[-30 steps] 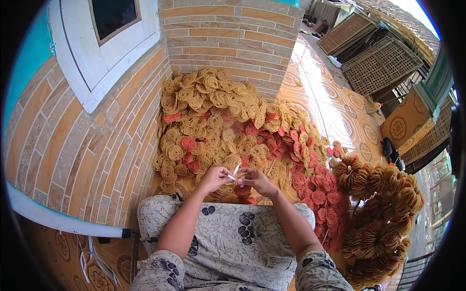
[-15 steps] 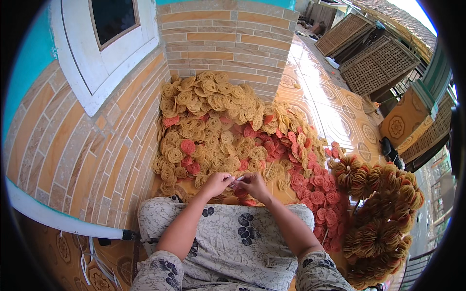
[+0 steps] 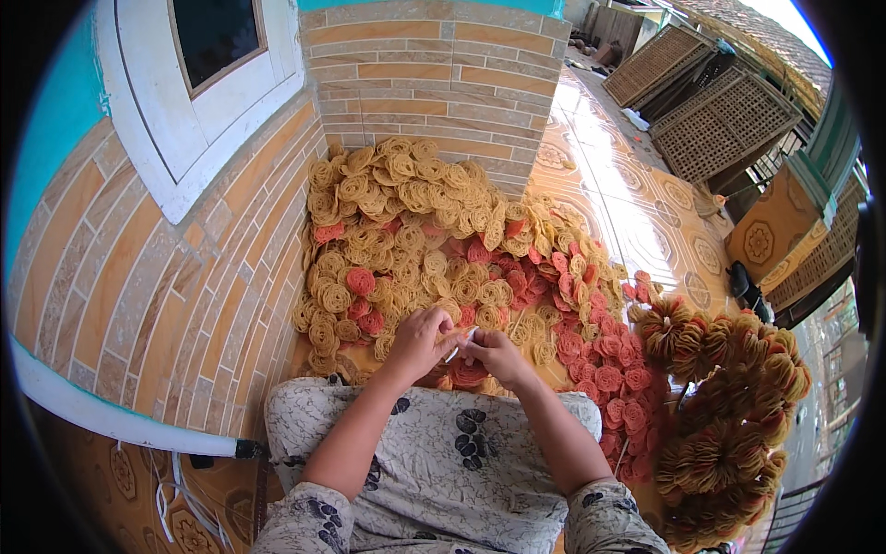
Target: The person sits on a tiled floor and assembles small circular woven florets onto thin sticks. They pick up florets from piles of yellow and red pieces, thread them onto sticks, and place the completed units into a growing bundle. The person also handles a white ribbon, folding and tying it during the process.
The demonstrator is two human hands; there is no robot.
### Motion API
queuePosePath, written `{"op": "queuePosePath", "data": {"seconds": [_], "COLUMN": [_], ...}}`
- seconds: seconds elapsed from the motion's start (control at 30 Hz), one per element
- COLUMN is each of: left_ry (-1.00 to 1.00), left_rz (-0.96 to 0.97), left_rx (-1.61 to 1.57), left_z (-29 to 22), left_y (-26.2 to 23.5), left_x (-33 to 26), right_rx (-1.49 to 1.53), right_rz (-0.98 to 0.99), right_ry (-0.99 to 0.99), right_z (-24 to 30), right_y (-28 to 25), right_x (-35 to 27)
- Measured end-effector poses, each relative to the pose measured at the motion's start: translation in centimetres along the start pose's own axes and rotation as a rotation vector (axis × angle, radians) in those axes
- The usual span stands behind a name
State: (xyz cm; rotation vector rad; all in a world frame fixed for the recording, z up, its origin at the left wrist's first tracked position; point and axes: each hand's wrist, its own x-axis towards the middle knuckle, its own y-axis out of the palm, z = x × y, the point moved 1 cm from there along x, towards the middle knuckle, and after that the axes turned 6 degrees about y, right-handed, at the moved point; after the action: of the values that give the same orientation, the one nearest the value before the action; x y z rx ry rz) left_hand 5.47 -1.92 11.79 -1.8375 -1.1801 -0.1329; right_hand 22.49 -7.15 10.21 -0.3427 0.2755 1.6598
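Note:
My left hand (image 3: 417,345) and my right hand (image 3: 499,358) are held close together over the near edge of a pile of lacy, coiled discs. Both are closed on a thin white strip (image 3: 472,333), whose short ends show between the fingers. The rest of the strip is hidden by the hands. Yellow discs (image 3: 415,185) are heaped in front of me, with red discs (image 3: 609,379) mixed in and gathered at the right. A red disc (image 3: 467,373) lies just below my hands, close to my patterned lap (image 3: 434,462).
Thick bundles of strung discs (image 3: 715,443) lie to my right. A tiled wall (image 3: 415,83) and a white-framed window (image 3: 148,102) border the left and far sides. White strips (image 3: 175,503) hang at lower left. Woven racks (image 3: 724,125) lean at the far right.
My left hand has turned and lifted slightly, its fingers now curled higher. My right hand has shifted a little right and down, and more of the white strip shows between them.

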Motion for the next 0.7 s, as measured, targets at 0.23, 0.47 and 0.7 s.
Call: {"op": "queuePosePath", "data": {"seconds": [0.23,0.47,0.7], "left_ry": [-0.041,0.005,-0.159], "left_rz": [0.29,0.218,0.26], "left_rx": [0.14,0.216,0.218], "left_z": [-1.1,-0.9,-0.1], "left_y": [0.2,1.3,2.2], "left_x": [0.1,-0.2,-3.1], "right_rx": [0.148,0.114,-0.194], "right_rz": [-0.13,-0.112,-0.399], "right_ry": [-0.216,-0.14,-0.07], "right_z": [0.8,0.8,-2.5], "right_y": [-0.6,-0.7,-2.7], "right_x": [-0.2,0.3,2.1]}}
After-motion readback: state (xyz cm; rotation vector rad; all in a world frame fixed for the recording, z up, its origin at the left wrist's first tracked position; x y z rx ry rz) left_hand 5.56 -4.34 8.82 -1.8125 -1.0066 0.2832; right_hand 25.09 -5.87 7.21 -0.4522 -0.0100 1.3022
